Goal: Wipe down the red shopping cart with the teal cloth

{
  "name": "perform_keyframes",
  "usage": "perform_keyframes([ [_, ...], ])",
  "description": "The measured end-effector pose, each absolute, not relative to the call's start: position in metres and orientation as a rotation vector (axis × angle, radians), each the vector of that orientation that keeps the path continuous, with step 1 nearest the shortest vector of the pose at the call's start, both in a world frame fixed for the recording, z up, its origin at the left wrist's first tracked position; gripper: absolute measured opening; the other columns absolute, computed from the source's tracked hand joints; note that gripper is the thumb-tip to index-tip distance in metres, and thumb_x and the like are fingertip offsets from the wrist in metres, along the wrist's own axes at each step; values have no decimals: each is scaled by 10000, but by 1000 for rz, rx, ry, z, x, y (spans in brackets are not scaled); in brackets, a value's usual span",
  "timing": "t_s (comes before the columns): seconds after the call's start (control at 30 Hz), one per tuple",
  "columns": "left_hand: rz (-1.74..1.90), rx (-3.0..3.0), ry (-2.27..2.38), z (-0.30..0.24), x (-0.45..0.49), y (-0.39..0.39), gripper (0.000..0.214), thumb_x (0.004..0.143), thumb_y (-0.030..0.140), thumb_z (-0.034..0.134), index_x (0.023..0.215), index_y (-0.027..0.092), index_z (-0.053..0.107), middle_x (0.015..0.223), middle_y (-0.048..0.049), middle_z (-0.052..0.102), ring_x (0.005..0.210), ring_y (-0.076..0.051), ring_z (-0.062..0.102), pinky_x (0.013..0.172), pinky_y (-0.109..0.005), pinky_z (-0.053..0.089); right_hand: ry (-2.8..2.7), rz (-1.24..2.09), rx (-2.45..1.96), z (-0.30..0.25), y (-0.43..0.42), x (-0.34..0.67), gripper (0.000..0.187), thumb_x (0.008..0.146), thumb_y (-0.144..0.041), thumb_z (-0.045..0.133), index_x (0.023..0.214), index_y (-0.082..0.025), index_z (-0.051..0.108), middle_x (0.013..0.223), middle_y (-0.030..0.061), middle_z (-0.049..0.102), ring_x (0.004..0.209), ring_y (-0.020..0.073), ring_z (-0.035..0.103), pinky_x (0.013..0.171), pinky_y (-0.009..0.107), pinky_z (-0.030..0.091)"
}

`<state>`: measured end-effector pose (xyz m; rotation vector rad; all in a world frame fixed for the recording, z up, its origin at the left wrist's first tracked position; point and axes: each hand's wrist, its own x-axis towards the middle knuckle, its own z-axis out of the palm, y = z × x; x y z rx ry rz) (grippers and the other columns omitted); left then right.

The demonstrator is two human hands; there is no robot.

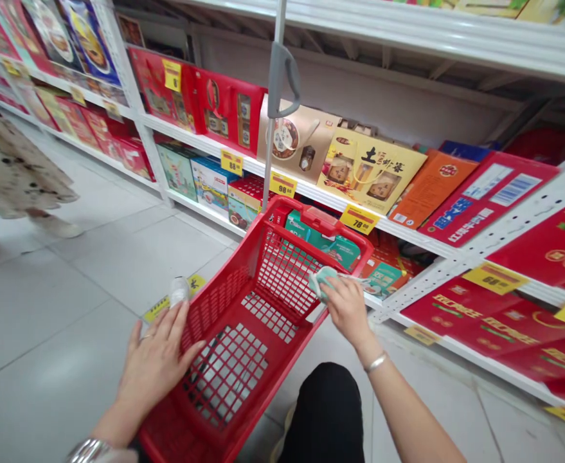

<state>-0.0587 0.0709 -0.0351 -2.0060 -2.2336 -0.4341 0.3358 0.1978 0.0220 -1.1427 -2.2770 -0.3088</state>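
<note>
A red plastic shopping basket (258,270) with grid sides stands tilted across the middle, its inside bare. My left hand (157,360) lies over its left rim, thumb toward the inside and fingers stretched along the outer side. At those fingertips a white, rounded cylindrical object (179,289) sticks out; its lower part is hidden by the fingers. Over the right rim, my right hand (344,305) is closed on a small mint-green object (323,280) with a white cord or strap (357,278). Its exact kind cannot be made out.
White shelves (383,225) hold gift boxes with yellow price tags (359,218). The basket's grey pull handle (277,83) rises in front of them. Another person's patterned skirt (12,161) shows at left. My dark-clothed knee (333,405) is beside the basket, on a tiled floor (70,334).
</note>
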Motion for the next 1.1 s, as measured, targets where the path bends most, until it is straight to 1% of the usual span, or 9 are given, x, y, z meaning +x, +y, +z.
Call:
perform_keyframes([
  [0.07,-436,-2023,-2219,-35,-59,76,798,886,556,385,1524,77,393,1466,-234,541,1368,-391,481,1201,-595,191,-2209,-379,-1233,36,224,352,317,955,-212,497,1185,-280,706,1270,86,681,1217,264,519,1084,488,350],
  [0.17,-414,-2049,-2191,-33,-58,83,803,886,554,392,1517,58,398,1466,-244,537,1363,-389,489,1194,-591,203,-2090,-404,-1258,49,253,367,299,970,-257,478,1156,-240,712,1239,113,682,1190,264,537,1056,470,401],
  [0.33,-360,-2051,-2182,-32,-55,96,795,887,526,449,1527,60,376,1485,-240,519,1378,-377,475,1181,-596,224,-1951,-390,-1222,36,255,365,282,968,-286,477,1107,-238,718,1186,112,685,1164,274,560,1030,508,424],
  [0.57,-315,-2080,-2219,-26,-48,109,833,865,482,550,1555,76,319,1522,-237,478,1392,-357,467,1188,-551,248,-1970,-313,-1163,-7,173,314,243,966,-230,505,1110,-229,700,1191,110,695,1190,274,568,1050,527,413],
  [0.77,-341,-2140,-2205,-23,-43,121,825,860,438,547,1558,71,306,1577,-222,403,1422,-372,423,1172,-585,276,-2050,-60,-1173,-46,71,229,363,935,-146,461,1205,-260,675,1234,110,695,1272,303,566,1105,641,342],
  [0.83,-351,-2145,-2221,-22,-43,124,822,856,435,546,1568,107,299,1587,-206,394,1448,-375,386,1188,-620,228,-2139,21,-1098,-53,47,210,390,921,-158,480,1241,-282,665,1252,106,696,1287,320,567,1089,657,373],
  [0.93,-388,-2078,-2322,-20,-34,116,781,872,440,525,1566,143,321,1621,-189,333,1512,-406,249,1181,-700,142,-2240,62,-973,-54,29,197,388,912,-206,536,1271,-300,650,1255,94,702,1275,326,586,1053,629,453],
  [1.0,-480,-1987,-2406,-22,-20,97,744,908,458,475,1562,134,329,1640,-199,278,1527,-416,196,1167,-720,150,-2265,61,-919,-50,27,196,370,917,-225,560,1268,-303,648,1248,86,709,1256,313,603,1041,598,488],
  [1.1,-681,-1953,-2419,-36,7,57,728,962,471,377,1585,117,251,1632,-219,282,1521,-384,241,1160,-685,229,-2286,76,-875,-43,30,201,357,931,-210,559,1264,-308,641,1248,72,710,1244,284,610,1052,569,496],
])
